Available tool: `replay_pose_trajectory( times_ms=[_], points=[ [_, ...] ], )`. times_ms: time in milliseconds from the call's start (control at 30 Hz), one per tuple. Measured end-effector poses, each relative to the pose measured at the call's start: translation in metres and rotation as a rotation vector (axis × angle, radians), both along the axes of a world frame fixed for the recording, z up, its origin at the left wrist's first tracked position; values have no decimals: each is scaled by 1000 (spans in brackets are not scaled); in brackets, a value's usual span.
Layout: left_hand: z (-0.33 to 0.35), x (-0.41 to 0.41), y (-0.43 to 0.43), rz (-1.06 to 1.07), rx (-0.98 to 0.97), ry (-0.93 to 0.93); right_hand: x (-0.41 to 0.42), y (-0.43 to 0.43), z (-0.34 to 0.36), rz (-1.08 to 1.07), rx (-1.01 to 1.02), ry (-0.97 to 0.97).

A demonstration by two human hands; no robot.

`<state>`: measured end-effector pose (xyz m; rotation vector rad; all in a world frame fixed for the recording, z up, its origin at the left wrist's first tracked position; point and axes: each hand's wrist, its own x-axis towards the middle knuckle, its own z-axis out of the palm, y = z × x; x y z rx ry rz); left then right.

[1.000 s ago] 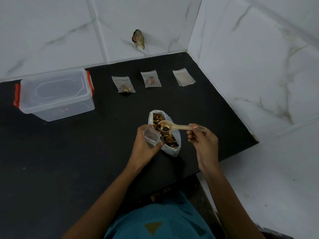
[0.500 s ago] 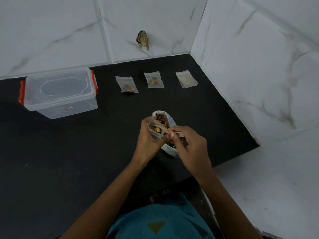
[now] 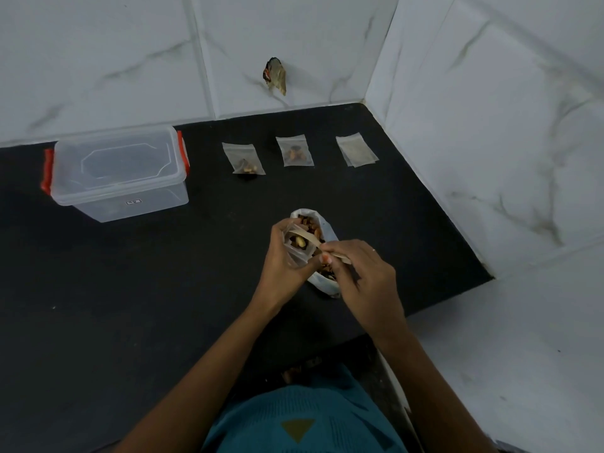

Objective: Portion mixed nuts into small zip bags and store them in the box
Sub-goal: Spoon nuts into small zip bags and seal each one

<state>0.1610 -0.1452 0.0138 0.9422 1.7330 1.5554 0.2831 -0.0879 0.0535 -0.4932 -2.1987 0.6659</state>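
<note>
So, I'd say not yet 1/2 done: 2 filled zip bags (image 3: 243,158) lie on the counter (image 3: 130,289), a few empty bags (image 3: 356,149) sit to their right, and the box (image 3: 117,171) is lidded w/ nothing stored yet. My left hand (image 3: 284,266) is curled round bag no. 3 (image 3: 295,253), holding its mouth wide beside the big nut bag (image 3: 327,223). My right hand (image 3: 362,273) pinches the spoon (image 3: 309,239), its bowl inside that mouth w/ nuts.
</note>
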Motion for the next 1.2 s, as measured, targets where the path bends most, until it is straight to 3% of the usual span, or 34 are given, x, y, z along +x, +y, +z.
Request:
replay_pose_trajectory(
  times_ms=[400, 567, 733, 967, 1133, 1200],
  points=[
    [-5, -2, 1, 8, 7, -24, 3, 1, 8, -76, -100, 129],
    [-1, 0, 1, -2, 3, 4, 1, -2, -3, -8, -49, 11],
    [-2, -2, 2, 3, -8, 37, 3, -3, 2, -47, 8, 89],
    [1, -4, 2, 4, 18, 2, 4, -3, 4, -61, -68, 155],
    [0, -5, 1, -3, -7, 1, 3, 0, 3, -24, -263, 34],
    [-1, -4, 1, -11, -11, 8, 3, 2, 2, -35, -245, 11]
  ],
)
